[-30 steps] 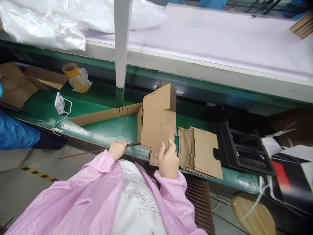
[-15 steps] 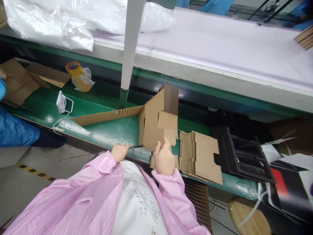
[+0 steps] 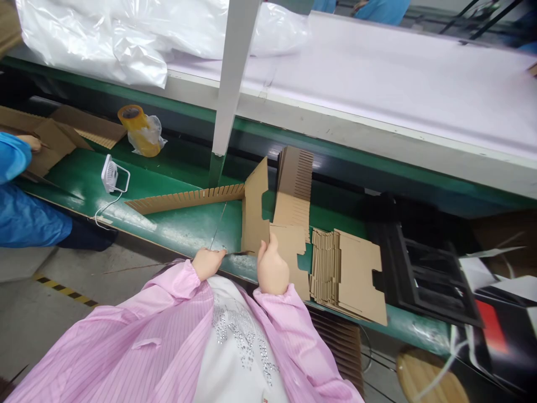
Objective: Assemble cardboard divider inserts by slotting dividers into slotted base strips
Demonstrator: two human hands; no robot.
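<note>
I had the left hand (image 3: 207, 263) pinched, fingers together, on the lower edge of a cardboard divider (image 3: 254, 210), right where its thin edge met the green desk (image 3: 184, 230). The right hand (image 3: 272, 267) was up against a lower flap of the same divider, its fingers spread on the board, but I couldn't tell whether it was actually gripping. The divider stood partly unfolded at the desk's near edge, between my hands and a white post (image 3: 232, 73). One long slotted strip (image 3: 184, 198) ran left along the desk, and a slotted panel (image 3: 294, 179) rose to the right.

Just right of the right hand lay a flat stack of cardboard inserts (image 3: 348, 275), with a black tray (image 3: 423, 268) beyond it. To the left were a small white fan (image 3: 109, 173) and a yellow tape roll (image 3: 131, 118) on a plastic bag (image 3: 149, 134). Further left, a co-worker's blue sleeve (image 3: 12, 157) reached over loose cardboard (image 3: 54, 134). White plastic sheeting (image 3: 92, 39) lay on the pale belt (image 3: 377, 95) behind.
</note>
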